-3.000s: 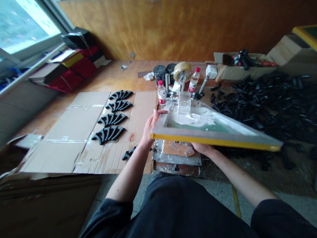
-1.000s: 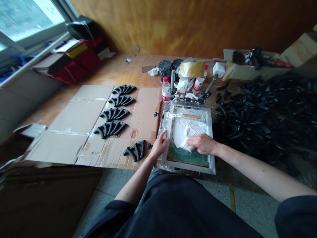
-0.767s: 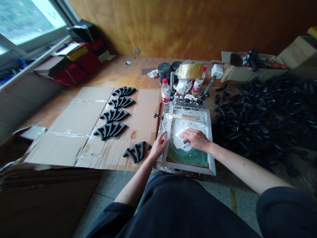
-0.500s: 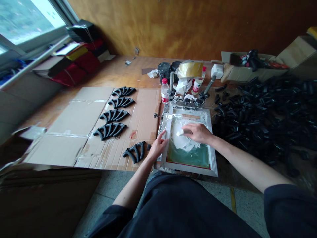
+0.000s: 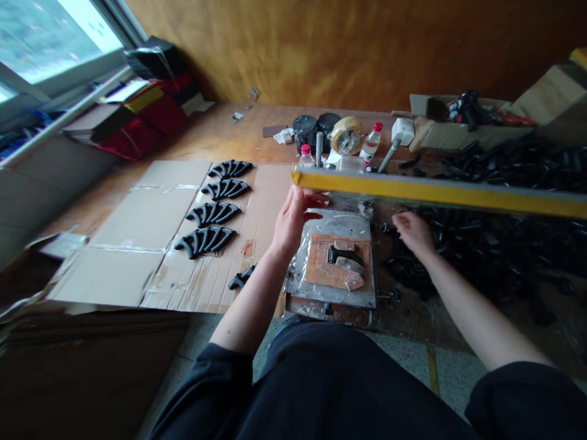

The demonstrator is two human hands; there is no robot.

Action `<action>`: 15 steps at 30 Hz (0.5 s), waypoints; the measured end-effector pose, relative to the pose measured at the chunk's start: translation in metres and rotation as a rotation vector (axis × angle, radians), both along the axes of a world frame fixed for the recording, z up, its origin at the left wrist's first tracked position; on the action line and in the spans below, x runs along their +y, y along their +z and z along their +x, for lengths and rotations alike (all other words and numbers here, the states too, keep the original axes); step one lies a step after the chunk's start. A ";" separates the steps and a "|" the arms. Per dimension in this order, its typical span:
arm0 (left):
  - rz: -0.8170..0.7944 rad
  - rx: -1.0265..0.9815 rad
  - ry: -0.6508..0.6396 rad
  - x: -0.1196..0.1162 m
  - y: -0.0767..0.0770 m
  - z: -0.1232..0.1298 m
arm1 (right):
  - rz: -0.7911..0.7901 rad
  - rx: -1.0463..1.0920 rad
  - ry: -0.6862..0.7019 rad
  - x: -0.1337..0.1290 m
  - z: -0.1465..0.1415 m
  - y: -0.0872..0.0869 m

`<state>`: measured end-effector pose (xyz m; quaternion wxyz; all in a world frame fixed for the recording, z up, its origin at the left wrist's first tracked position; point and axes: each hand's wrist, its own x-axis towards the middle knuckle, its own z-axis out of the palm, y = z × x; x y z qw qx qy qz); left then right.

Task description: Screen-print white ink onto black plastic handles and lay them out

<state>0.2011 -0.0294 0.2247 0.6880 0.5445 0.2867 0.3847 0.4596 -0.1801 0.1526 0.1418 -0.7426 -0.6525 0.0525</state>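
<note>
The screen-printing frame (image 5: pixel 440 190) is raised and seen edge-on, a long yellow-edged bar close to me. My left hand (image 5: pixel 290 220) grips its left end from below, some fingers stretched to the right. Under it, a black curved plastic handle (image 5: pixel 347 253) lies on a brown wooden block (image 5: pixel 318 272) beside clear pieces, on a grey metal plate (image 5: pixel 305 293). My right hand (image 5: pixel 414 233) is below the bar, right of the plate, with loosely bent fingers and nothing visible in them. The squeegee is out of sight.
Rows of black handles (image 5: pixel 206 241) lie on flattened cardboard (image 5: pixel 119 244) at left, and a heap of black parts (image 5: pixel 472 250) at right. Behind stand black tubs (image 5: pixel 304 131), a tape roll (image 5: pixel 347 134), red-capped bottles (image 5: pixel 372 142) and a carton (image 5: pixel 433 143).
The frame has swung up off the plate, uncovering the block and the handle. My left hand has risen with it. My right hand has let go of the squeegee and moved right.
</note>
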 end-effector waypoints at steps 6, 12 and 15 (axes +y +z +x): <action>-0.340 0.108 0.002 -0.051 -0.057 -0.003 | -0.136 0.003 -0.228 -0.006 -0.099 -0.062; -0.744 0.170 -0.166 -0.113 -0.121 -0.032 | 0.095 0.135 0.012 -0.009 -0.160 -0.057; -0.621 0.272 0.030 -0.089 -0.131 -0.073 | 0.138 0.179 0.081 -0.022 -0.131 -0.051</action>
